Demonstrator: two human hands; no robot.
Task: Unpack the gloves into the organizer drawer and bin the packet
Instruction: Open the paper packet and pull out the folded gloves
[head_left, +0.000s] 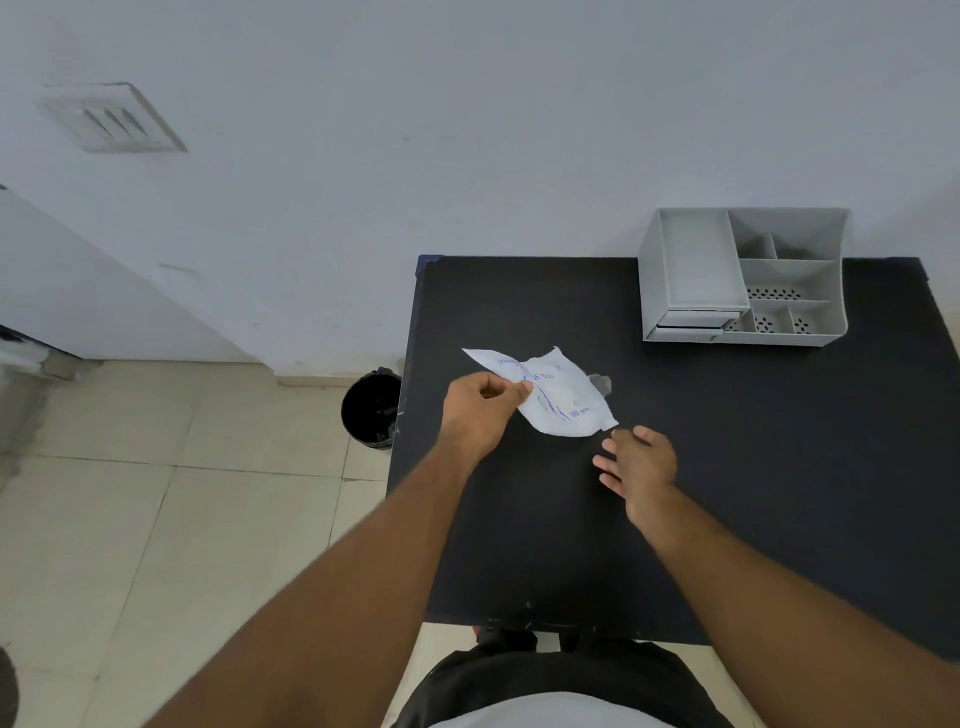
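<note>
A crumpled white packet (558, 397) with blue print lies near the middle of the black table (727, 467). My left hand (480, 408) pinches its left edge. My right hand (641, 460) hovers just below the packet's lower right corner with fingers spread, holding nothing. A small greyish scrap (601, 383) shows at the packet's right edge; I cannot tell what it is. The grey organizer (743, 275) stands at the table's far right against the wall, its drawer (691, 319) at the front left looking shut. A black bin (371, 410) sits on the floor left of the table.
The white wall runs right behind the table. Beige floor tiles (156, 519) spread to the left around the bin. The organizer's top has a flat tray and several perforated compartments. My torso is at the table's near edge.
</note>
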